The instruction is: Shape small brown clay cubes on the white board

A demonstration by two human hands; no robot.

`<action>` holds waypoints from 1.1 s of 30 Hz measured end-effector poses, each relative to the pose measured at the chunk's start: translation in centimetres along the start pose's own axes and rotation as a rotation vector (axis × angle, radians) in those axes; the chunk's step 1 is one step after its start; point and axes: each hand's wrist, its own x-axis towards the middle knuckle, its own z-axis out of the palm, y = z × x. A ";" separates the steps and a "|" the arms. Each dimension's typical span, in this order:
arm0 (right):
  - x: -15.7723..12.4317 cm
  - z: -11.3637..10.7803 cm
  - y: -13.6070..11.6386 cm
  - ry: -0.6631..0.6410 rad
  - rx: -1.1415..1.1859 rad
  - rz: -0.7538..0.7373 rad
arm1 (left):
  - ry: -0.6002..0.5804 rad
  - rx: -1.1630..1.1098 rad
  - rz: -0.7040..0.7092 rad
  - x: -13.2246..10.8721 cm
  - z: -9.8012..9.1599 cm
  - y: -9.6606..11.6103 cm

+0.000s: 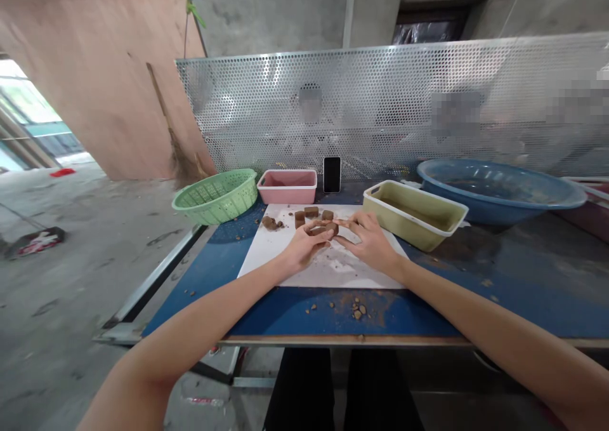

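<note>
Over the white board [266, 263], my left hand [304, 247] has its thumb and fingers closed around a brown clay piece [332, 228]. My right hand [368, 237] meets it from the right, its thumb and fingertips pinching at the piece's near end. The fingers hide part of the clay. Just behind the hands stand small brown clay blocks: one on the left [299, 219], one in the middle [311, 212] and one on the right [327, 216]. Loose clay lumps [270, 223] lie at the board's left side.
Along the back are a green basket [216, 197], a pink bin [288, 193], an upright phone [332, 175], an olive bin [413, 218] and a large blue basin [499, 190]. Crumbs [359, 310] lie on the blue tabletop [285, 310]. A perforated metal panel [371, 101] rises behind.
</note>
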 end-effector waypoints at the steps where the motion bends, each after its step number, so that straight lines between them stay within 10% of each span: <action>1: 0.0 0.0 0.0 0.003 0.005 -0.005 | 0.000 0.002 -0.001 0.0 0.0 0.0; 33: 0.8 -1.1 -0.7 -0.102 0.571 0.253 | -0.065 0.092 0.012 0.3 -0.5 0.0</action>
